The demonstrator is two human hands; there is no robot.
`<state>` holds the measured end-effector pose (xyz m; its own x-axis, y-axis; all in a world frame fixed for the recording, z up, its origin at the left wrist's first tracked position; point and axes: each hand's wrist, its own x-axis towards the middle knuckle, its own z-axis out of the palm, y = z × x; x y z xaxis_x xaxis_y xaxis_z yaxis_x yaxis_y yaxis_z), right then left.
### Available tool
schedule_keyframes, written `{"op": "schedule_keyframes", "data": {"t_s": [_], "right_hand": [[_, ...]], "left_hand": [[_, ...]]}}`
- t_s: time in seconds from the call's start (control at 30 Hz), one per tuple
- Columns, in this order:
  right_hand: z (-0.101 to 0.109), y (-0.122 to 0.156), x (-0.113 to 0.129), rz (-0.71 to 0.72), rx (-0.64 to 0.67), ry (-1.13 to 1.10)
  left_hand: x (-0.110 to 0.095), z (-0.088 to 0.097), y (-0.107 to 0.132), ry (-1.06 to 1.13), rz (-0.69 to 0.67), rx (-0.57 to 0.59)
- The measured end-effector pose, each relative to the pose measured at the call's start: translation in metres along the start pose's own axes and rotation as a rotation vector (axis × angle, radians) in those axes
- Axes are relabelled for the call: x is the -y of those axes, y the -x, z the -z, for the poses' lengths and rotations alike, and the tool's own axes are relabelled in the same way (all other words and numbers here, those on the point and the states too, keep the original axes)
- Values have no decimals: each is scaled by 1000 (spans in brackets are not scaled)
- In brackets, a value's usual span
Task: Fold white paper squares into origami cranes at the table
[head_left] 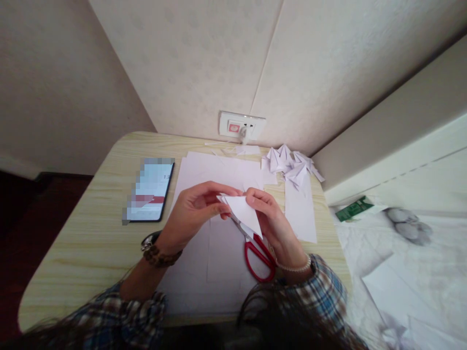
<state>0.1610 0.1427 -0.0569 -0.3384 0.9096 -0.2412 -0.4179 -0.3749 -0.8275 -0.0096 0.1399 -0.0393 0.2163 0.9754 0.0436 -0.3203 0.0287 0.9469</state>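
Observation:
A small folded piece of white paper point(243, 212) is held up between both hands over the table. My left hand point(199, 201) pinches its left corner between thumb and fingers. On the opposite side, my right hand point(268, 214) grips the upper right edge, thumb on top. Beneath the folded paper lies a pair of red-handled scissors point(260, 261), its blades partly covered by the paper and the hands. The scissors rest on large white sheets point(189, 272) spread across the table.
A phone point(149, 194) with its screen lit lies left on the wooden table point(95, 214). Several folded paper pieces point(286, 163) sit at the back right, near a paper strip point(301, 209). A wall socket point(241, 125) holds a plug. More paper point(394, 287) lies right of the table.

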Motion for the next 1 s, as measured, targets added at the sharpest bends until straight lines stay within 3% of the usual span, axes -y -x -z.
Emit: {"op": "schedule_keyframes", "data": {"t_s": [0.4, 0.5, 0.63, 0.73, 0.83, 1.0], "right_hand": [[-2, -1, -2, 51, 7, -23], [-3, -2, -2, 119, -40, 31], [-4, -4, -3, 134, -64, 283], [-3, -6, -5, 159, -99, 372], [-2, -8, -8, 252, -179, 336], [-3, -9, -13, 355, -296, 358]], "left_hand": [[2, 1, 2, 57, 35, 0], [6, 0, 0, 58, 59, -94], [10, 2, -4, 121, 111, -282], [11, 4, -5, 21, 90, -345], [10, 4, -4, -117, 80, -248], [12, -1, -1, -250, 176, -16]]}}
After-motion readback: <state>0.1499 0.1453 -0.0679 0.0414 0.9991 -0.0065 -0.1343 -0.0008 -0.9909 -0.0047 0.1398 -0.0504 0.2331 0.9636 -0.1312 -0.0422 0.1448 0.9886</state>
